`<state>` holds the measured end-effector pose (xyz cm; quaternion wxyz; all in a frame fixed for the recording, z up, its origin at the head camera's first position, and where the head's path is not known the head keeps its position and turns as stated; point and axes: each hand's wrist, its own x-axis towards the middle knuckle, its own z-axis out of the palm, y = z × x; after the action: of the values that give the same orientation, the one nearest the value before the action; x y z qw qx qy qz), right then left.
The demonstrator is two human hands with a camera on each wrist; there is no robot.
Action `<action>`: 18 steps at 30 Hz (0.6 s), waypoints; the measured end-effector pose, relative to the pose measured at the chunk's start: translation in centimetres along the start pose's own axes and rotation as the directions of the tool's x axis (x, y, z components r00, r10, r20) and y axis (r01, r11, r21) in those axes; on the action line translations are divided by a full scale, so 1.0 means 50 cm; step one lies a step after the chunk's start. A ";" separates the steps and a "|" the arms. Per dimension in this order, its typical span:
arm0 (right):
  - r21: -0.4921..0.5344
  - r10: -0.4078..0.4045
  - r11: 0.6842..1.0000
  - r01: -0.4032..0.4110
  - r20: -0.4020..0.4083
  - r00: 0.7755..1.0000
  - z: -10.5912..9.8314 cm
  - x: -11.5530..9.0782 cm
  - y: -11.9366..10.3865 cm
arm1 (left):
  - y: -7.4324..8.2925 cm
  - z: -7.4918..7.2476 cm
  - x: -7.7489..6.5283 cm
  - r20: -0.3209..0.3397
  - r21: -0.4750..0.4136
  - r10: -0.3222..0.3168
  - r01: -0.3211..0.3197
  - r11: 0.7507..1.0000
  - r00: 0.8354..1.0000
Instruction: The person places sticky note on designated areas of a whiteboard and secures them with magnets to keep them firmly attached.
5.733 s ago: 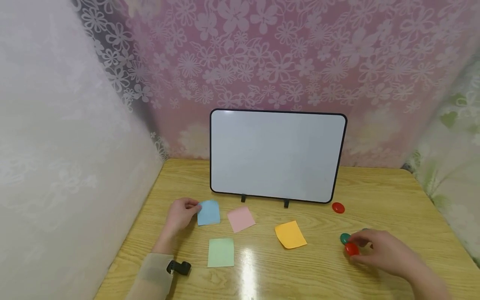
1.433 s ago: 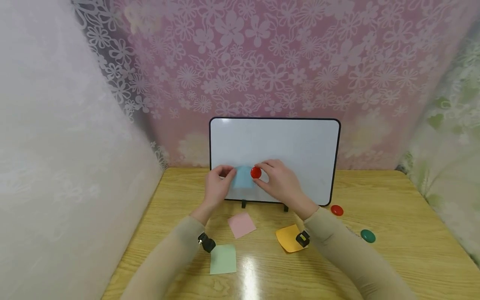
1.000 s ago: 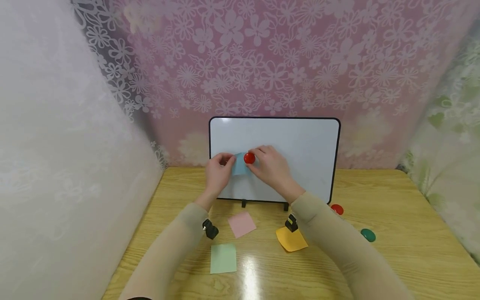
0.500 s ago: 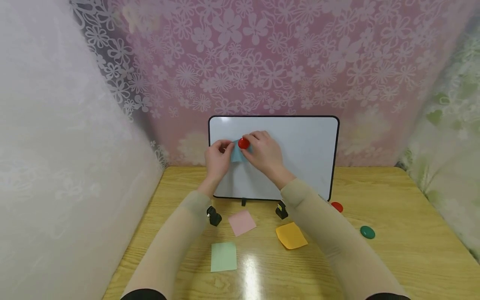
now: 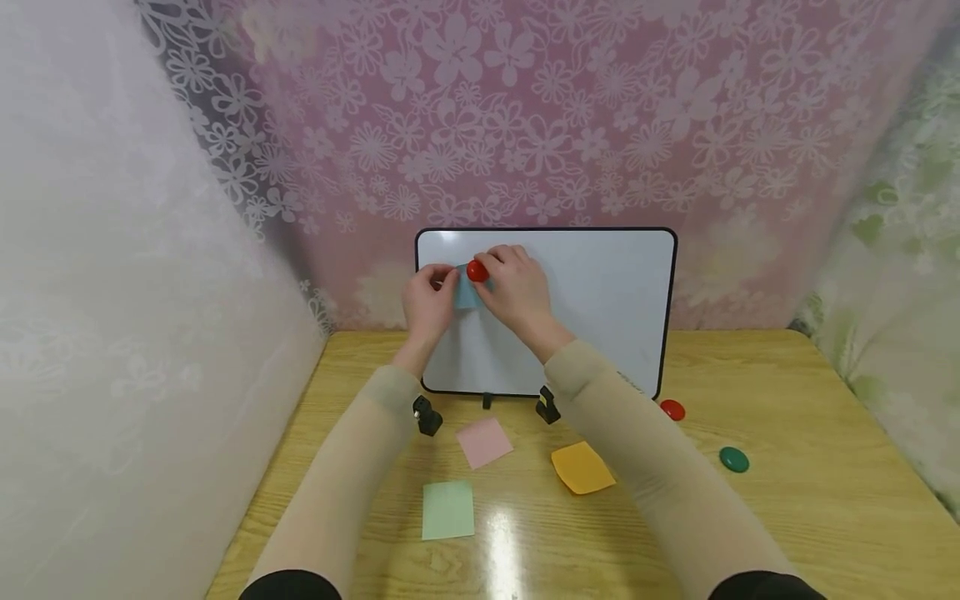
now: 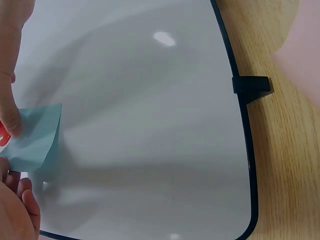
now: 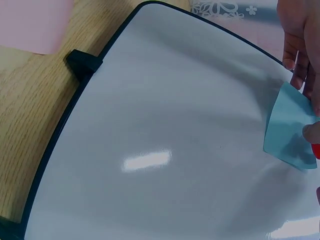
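Observation:
A blue sticky note (image 5: 467,295) is held up at the upper left of the whiteboard (image 5: 600,317). My left hand (image 5: 429,307) pinches its left edge between thumb and fingers. From the other side my right hand (image 5: 517,290) grips a round red magnet (image 5: 476,271), which overlaps the note's top right part. In the left wrist view, the lower part of the note (image 6: 37,142) curls away from the board, and a thumb from the right hand lies over the note. The right wrist view also shows the note (image 7: 287,130), with the magnet (image 7: 316,151) partly cut off at the edge.
On the wooden table (image 5: 780,383) lie pink (image 5: 484,443), green (image 5: 447,510) and orange (image 5: 582,468) sticky notes. Another red magnet (image 5: 672,409) and a green magnet (image 5: 734,459) lie to the right, near my right sleeve (image 5: 652,467). Small black feet (image 5: 487,401) support the board.
The blue note and one red magnet have been lifted from the table to the board. Over the last second or so, both hands moved up the board and slightly left with them.

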<state>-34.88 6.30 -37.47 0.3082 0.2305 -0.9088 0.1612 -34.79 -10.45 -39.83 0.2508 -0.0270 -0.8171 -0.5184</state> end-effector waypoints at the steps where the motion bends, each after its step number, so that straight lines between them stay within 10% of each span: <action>1: 0.001 0.006 1.000 -0.006 0.003 1.000 0.001 0.001 -0.001 | 0.000 -0.001 0.001 -0.003 0.005 -0.002 0.002 1.000 1.000; 18: -0.006 0.058 0.998 -0.058 0.023 0.998 0.017 0.020 -0.008 | -0.013 0.001 0.004 -0.041 0.012 -0.023 0.024 1.000 0.999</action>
<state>-35.80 5.28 -37.44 0.2935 0.2050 -0.9190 0.1650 -35.16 -10.76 -40.32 0.2615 -0.0052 -0.8153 -0.5166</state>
